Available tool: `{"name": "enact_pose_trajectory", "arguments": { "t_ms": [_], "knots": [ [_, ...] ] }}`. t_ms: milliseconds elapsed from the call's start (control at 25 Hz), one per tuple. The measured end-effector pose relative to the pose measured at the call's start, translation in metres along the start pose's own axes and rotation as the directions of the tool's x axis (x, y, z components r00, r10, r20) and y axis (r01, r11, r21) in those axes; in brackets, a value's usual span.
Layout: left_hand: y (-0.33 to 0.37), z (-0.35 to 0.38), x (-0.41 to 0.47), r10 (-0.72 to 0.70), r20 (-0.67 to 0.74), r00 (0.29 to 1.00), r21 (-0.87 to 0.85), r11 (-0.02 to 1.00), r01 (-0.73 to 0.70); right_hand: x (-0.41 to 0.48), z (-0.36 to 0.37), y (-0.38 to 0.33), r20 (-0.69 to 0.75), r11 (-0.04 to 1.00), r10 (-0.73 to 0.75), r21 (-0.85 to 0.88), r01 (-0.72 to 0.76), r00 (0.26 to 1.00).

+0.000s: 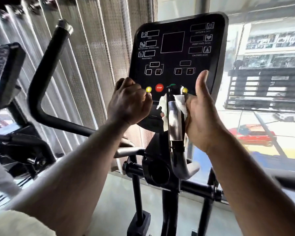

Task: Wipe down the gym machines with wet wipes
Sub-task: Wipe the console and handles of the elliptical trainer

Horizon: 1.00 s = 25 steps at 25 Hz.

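Right hand is wrapped round the upright handle grip in front of the console, with the thumb stuck straight up against the console face. The white wet wipe is pinched between the fingers and the grip, bunched round its upper part above the shiny metal plate, and spills out on both sides. Left hand is curled into a fist at the console's lower left edge, knuckles just beside the left yellow button. Whether anything is held inside it cannot be told, as the palm is hidden. The red STOP button sits between that yellow button and a second one, which is partly covered by the wipe and grip top. The console displays are dark. A black bent arm bar is seen on the left in front of vertical blinds. A red car is visible through the window on the right.
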<state>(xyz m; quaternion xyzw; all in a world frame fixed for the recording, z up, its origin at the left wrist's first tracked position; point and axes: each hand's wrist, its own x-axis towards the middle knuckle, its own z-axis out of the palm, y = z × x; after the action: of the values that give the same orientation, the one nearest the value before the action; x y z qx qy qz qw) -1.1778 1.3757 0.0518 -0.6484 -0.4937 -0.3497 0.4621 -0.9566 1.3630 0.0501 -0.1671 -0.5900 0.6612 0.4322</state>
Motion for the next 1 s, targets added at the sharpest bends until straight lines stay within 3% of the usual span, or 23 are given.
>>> {"name": "enact_pose_trajectory", "arguments": {
  "t_ms": [80, 120, 200, 320, 440, 720, 840, 1000],
  "knots": [
    [-0.003, 0.000, 0.000, -0.003, 0.002, 1.000, -0.010, 1.000, 0.003, -0.026, 0.006, 0.045, -0.192, 0.896, -0.287, -0.400, 0.192, 0.939],
    [-0.002, 0.001, 0.000, -0.006, -0.009, 1.000, -0.005, 1.000, 0.006, -0.042, 0.009, 0.066, -0.187, 0.763, -0.443, -0.593, 0.259, 0.877],
    [-0.001, 0.001, -0.001, -0.012, -0.009, 1.000, -0.006, 1.000, 0.012, -0.058, 0.006, 0.087, -0.014, 0.538, -0.607, -0.743, 0.397, 0.795],
    [0.001, 0.000, 0.000, -0.016, 0.016, 1.000, 0.000, 1.000, 0.016, -0.025, -0.008, 0.057, 0.276, 0.280, -0.611, -0.801, 0.529, 0.742],
    [0.000, -0.003, 0.000, -0.025, 0.038, 0.999, 0.010, 1.000, 0.025, 0.005, -0.007, 0.027, 0.338, 0.202, -0.570, -0.826, 0.527, 0.749],
    [-0.001, -0.003, 0.000, -0.032, 0.027, 0.999, -0.026, 0.999, 0.033, -0.075, -0.008, 0.102, 0.289, 0.225, -0.602, -0.833, 0.505, 0.745],
    [0.000, -0.004, -0.001, -0.022, 0.026, 0.999, -0.030, 0.999, 0.023, -0.022, -0.005, 0.055, 0.120, 0.399, -0.591, -0.816, 0.418, 0.798],
    [-0.001, -0.003, -0.001, -0.010, -0.007, 1.000, -0.025, 1.000, 0.010, -0.021, -0.004, 0.061, -0.160, 0.772, -0.377, -0.598, 0.214, 0.912]
  ]
}}
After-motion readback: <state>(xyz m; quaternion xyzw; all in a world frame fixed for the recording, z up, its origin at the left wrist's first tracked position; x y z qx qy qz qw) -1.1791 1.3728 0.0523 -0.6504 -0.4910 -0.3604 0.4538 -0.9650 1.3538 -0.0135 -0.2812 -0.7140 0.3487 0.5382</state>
